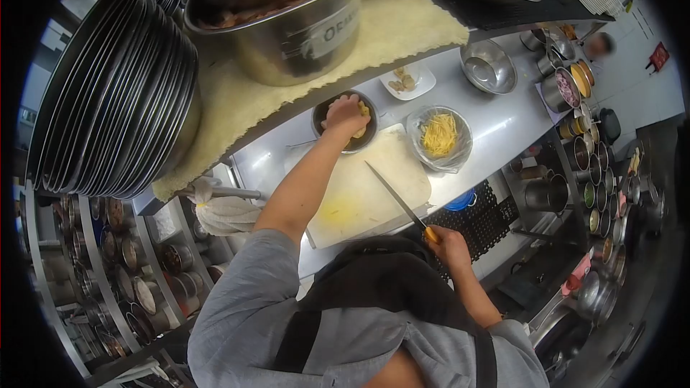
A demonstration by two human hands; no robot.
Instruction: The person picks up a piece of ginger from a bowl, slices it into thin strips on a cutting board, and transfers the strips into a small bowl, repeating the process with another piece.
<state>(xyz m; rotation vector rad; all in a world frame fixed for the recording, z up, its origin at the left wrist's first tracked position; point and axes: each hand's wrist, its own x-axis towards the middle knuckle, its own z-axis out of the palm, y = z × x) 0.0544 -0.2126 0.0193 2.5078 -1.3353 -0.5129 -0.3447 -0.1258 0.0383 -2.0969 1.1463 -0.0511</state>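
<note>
My left hand [343, 113] reaches into a dark metal bowl [319, 123] at the back of the cutting board, its fingers curled down. Yellowish chunks [364, 111] that look like peeled ginger lie beside the fingers; what the fingers hold is hidden. My right hand [451, 247] grips the yellow handle of a knife [394, 195], whose long blade points away over the board's right part. A white cutting board [374, 194] with a yellow stain lies before me. Just right of it, a plastic-lined bowl [466, 145] contains thin yellow strips [439, 135].
A white dish [429, 86] with small pale pieces and a steel bowl [489, 67] stand farther back. Above the counter, a shelf [410, 25] carries a big steel pot [295, 43] and stacked metal plates [118, 100]. A cloth [226, 214] hangs left.
</note>
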